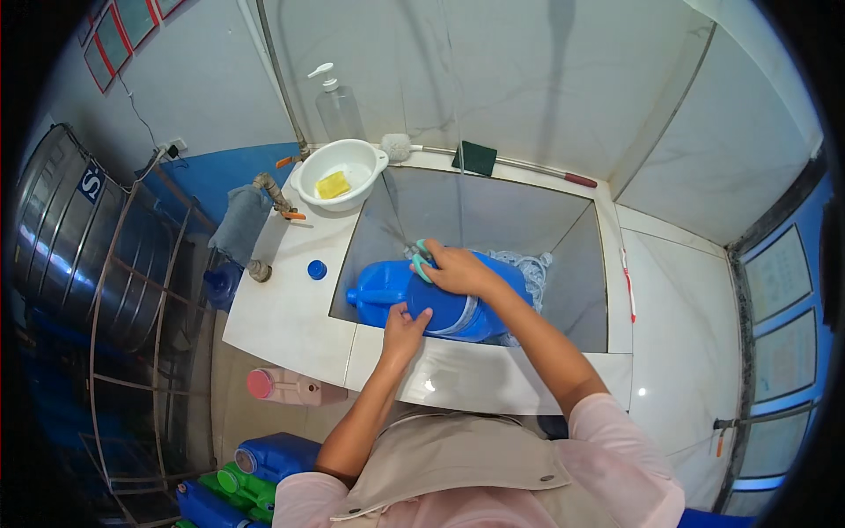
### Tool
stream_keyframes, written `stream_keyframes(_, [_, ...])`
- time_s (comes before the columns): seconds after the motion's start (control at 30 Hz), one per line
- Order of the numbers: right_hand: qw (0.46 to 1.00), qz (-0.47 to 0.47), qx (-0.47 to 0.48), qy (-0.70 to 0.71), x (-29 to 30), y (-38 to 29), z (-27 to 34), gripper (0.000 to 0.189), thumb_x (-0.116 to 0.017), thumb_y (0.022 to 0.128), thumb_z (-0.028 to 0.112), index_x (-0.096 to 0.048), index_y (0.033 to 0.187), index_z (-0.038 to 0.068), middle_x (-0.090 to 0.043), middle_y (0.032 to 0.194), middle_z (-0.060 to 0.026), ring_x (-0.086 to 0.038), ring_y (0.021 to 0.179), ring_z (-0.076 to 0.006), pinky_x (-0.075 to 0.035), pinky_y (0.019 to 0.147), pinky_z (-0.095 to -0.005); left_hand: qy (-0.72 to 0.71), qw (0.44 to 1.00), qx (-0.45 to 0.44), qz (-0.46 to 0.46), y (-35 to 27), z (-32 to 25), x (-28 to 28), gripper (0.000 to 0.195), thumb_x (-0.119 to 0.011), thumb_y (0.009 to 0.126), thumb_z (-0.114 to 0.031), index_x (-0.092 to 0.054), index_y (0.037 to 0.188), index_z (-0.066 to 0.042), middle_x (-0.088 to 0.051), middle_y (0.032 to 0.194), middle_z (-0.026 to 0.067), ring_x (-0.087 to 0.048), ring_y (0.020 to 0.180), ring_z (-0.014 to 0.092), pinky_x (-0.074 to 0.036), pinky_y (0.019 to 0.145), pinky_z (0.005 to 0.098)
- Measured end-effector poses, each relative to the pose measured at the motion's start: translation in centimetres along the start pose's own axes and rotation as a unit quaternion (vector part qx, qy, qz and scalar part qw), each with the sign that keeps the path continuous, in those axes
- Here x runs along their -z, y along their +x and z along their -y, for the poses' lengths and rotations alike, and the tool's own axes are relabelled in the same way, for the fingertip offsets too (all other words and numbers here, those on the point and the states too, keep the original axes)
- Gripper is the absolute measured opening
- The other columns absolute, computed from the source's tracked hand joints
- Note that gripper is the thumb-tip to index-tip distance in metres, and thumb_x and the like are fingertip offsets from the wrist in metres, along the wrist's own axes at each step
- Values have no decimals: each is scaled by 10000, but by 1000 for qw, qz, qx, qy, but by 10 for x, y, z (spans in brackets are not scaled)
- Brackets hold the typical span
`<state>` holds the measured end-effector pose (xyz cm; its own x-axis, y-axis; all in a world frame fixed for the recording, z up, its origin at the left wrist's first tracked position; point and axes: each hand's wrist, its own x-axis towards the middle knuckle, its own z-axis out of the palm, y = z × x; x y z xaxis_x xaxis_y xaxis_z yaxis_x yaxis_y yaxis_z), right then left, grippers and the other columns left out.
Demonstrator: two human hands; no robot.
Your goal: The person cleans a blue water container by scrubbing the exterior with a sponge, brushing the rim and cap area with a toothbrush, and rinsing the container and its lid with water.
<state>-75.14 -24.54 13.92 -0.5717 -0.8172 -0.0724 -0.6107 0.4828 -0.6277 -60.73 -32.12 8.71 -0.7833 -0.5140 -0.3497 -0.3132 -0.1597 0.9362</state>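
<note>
A blue plastic jug lies on its side in the tiled basin, its neck towards the left. My right hand is closed around the teal handles of a pair of scissors above the jug; the blades point up and left. My left hand touches the jug's near side, thumb and fingers apart, below the scissors. Around the jug's body runs a pale band. Crumpled clear plastic shows behind and beneath the jug. A blue cap sits on the white counter left of the basin.
A white bowl with a yellow sponge stands at the basin's back left corner, before a pump bottle. A long-handled brush and green scouring pad lie along the back ledge. Pipe valves rise at the left.
</note>
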Motion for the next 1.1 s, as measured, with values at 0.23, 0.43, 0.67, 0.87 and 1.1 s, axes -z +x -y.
stream_keyframes(0.23, [942, 267, 174, 107, -3, 53, -20, 391, -542, 835, 405, -538, 946, 31, -606, 876, -77, -544, 818, -173, -431, 710, -293, -259, 955, 125, 67, -27, -7, -6, 365, -604, 825, -123, -427, 1100, 38, -541, 934, 79, -561, 791, 149, -507, 705, 265])
stream_keyframes(0.43, [896, 117, 44, 427, 16, 53, -19, 276, -604, 824, 319, -559, 923, 66, -543, 813, -1, -488, 764, -84, -418, 702, -232, -254, 961, -52, 92, -17, -70, 16, 374, -565, 858, -168, -424, 1153, 13, -538, 1040, 82, -552, 904, 144, -483, 765, 277])
stream_keyframes(0.67, [646, -439, -52, 622, -24, -23, -8, 240, -547, 878, 237, -475, 957, 22, -502, 803, -9, -435, 703, -80, -391, 634, -237, -266, 940, -208, 59, -3, -63, -38, 430, -591, 832, -123, -365, 1186, -33, -541, 1053, 93, -549, 939, 146, -454, 809, 271])
stream_keyframes(0.87, [846, -248, -34, 471, 27, -146, -28, 386, -503, 869, 420, -520, 820, 38, -571, 705, -75, -407, 518, -60, -330, 461, -179, -154, 954, -208, 152, 2, -104, -51, 393, -610, 782, -36, -411, 1120, -17, -543, 1032, 102, -545, 925, 138, -456, 809, 263])
stream_keyframes(1.1, [700, 1, -51, 712, 29, -205, -26, 468, -442, 855, 515, -545, 777, 65, -577, 606, -123, -295, 358, -47, -217, 337, -183, -31, 933, -173, 313, -8, -106, -99, 271, -614, 761, -13, -539, 1019, 14, -609, 898, 47, -565, 805, 87, -461, 761, 230])
